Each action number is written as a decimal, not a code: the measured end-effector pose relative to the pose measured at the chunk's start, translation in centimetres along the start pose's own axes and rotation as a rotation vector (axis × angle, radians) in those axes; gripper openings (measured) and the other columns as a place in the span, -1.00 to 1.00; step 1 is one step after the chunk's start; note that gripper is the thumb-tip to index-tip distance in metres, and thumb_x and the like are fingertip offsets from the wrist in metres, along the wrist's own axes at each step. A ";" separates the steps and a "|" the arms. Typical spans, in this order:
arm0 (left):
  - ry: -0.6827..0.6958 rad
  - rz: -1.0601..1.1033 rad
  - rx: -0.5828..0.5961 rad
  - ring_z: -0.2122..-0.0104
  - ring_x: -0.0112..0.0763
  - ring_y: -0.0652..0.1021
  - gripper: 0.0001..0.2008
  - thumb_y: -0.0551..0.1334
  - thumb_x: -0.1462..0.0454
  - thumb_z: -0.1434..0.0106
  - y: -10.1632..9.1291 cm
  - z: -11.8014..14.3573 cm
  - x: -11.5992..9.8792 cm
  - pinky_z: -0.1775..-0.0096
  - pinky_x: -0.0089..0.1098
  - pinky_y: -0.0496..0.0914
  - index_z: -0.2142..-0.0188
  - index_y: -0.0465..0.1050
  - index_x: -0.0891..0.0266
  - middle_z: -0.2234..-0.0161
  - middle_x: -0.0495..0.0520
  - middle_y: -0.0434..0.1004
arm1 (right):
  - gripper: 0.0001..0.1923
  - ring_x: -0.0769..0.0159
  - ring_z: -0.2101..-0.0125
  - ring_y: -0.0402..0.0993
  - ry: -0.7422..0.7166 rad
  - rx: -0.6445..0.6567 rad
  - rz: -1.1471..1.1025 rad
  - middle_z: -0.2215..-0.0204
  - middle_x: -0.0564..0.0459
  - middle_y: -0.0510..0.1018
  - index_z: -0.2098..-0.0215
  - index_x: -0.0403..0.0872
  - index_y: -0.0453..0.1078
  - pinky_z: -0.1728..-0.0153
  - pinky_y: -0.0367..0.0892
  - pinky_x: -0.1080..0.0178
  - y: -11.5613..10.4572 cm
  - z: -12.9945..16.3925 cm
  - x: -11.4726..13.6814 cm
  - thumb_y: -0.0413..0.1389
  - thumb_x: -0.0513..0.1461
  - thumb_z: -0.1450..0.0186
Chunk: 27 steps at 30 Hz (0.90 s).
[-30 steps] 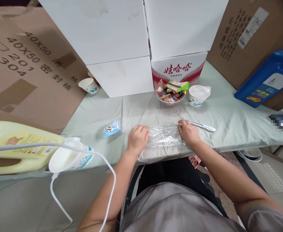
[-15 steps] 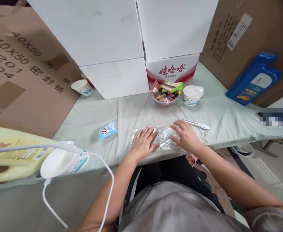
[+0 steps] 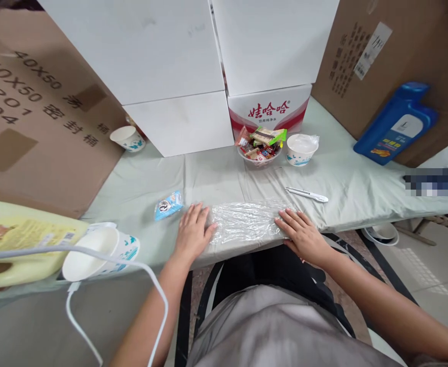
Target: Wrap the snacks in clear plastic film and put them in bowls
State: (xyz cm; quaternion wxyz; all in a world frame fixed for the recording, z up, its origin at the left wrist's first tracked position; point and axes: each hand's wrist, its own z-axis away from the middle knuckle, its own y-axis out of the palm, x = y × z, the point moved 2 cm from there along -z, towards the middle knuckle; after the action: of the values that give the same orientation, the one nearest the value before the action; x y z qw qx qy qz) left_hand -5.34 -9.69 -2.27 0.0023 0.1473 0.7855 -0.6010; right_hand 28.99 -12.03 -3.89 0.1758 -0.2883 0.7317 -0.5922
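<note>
While my left hand (image 3: 192, 233) lies flat, fingers spread, at one end of the sheet of cling film (image 3: 247, 222) on the green cloth (image 3: 224, 178), my right hand (image 3: 302, 235) presses open-palmed on the other end, below the utility knife (image 3: 307, 194).

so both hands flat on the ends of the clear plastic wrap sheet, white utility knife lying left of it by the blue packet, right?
Not quite. The head view shows the white utility knife beyond the right hand, not by the blue packet. Both hands, left hand included, lie flat on the clear plastic wrap sheet.
</note>
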 end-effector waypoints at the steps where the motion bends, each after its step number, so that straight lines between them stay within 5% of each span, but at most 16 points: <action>1: 0.041 0.034 -0.048 -0.25 0.04 0.27 -0.58 0.11 0.12 -0.33 -0.5 0.7 -0.1 -0.21 0.06 0.18 -0.11 0.39 0.24 -0.19 0.32 0.33 | -0.41 -0.01 -0.33 -0.02 0.003 -0.026 -0.021 -0.31 -0.15 0.18 -0.28 -0.08 0.17 -0.25 0.05 -0.11 -0.1 0.2 0.0 0.11 -0.24 -0.30; 6: 0.306 0.208 0.005 -0.15 -0.11 0.40 -0.62 0.23 0.17 -0.26 -1.2 3.8 -2.3 -0.17 -0.08 0.31 -0.06 0.39 0.15 -0.06 0.18 0.47 | -0.75 0.06 -0.19 0.27 -0.007 -0.169 -0.192 -0.07 -0.09 0.49 0.02 -0.02 0.42 -0.16 0.22 -0.10 -1.2 0.9 -0.4 0.04 -0.26 -0.36; 12: 0.271 0.406 -0.021 0.03 -0.28 0.53 -0.87 0.15 0.30 -0.32 -1.3 4.7 -2.8 -0.05 -0.21 0.42 0.25 0.49 0.13 0.17 0.07 0.59 | -0.81 0.19 0.10 0.51 0.016 -0.213 -0.429 0.23 -0.01 0.61 0.16 0.00 0.44 0.08 0.42 0.08 -2.7 2.1 -1.7 -0.01 -0.27 -0.39; 19: -0.098 0.423 -0.018 0.32 -0.34 0.60 -0.80 0.09 0.19 -0.33 -1.3 1.7 -2.5 0.23 -0.35 0.46 0.20 0.45 0.17 0.32 0.04 0.61 | -0.74 0.26 0.30 0.57 0.316 -0.205 -0.451 0.29 0.01 0.62 0.10 -0.02 0.43 0.26 0.44 0.23 -2.5 0.5 -2.6 -0.07 -0.18 -0.41; 23: -0.283 0.309 0.012 0.31 -0.27 0.61 -0.76 0.13 0.21 -0.28 -0.3 -0.7 -2.7 0.23 -0.33 0.43 0.09 0.43 0.19 0.32 0.05 0.62 | -0.73 0.19 0.25 0.58 0.423 -0.238 -0.292 0.23 -0.02 0.63 0.13 -0.05 0.46 0.26 0.41 0.22 -2.2 -2.0 -2.9 -0.07 -0.18 -0.39; 27: -0.352 0.192 0.045 0.27 -0.21 0.61 -0.71 0.17 0.24 -0.25 0.4 -1.7 -3.2 0.22 -0.31 0.42 0.03 0.41 0.22 0.30 0.08 0.61 | -0.75 0.18 0.32 0.57 0.507 -0.100 -0.095 0.22 -0.03 0.63 0.15 -0.07 0.46 0.41 0.31 0.25 -1.3 -3.4 -3.0 -0.04 -0.18 -0.39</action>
State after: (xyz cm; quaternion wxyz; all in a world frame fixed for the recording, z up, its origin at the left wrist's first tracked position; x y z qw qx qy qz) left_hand -1.88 -8.70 -1.63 0.1935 0.1140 0.7416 -0.6321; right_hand 29.61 -7.74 -2.06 -0.0556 -0.1729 0.7662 -0.6164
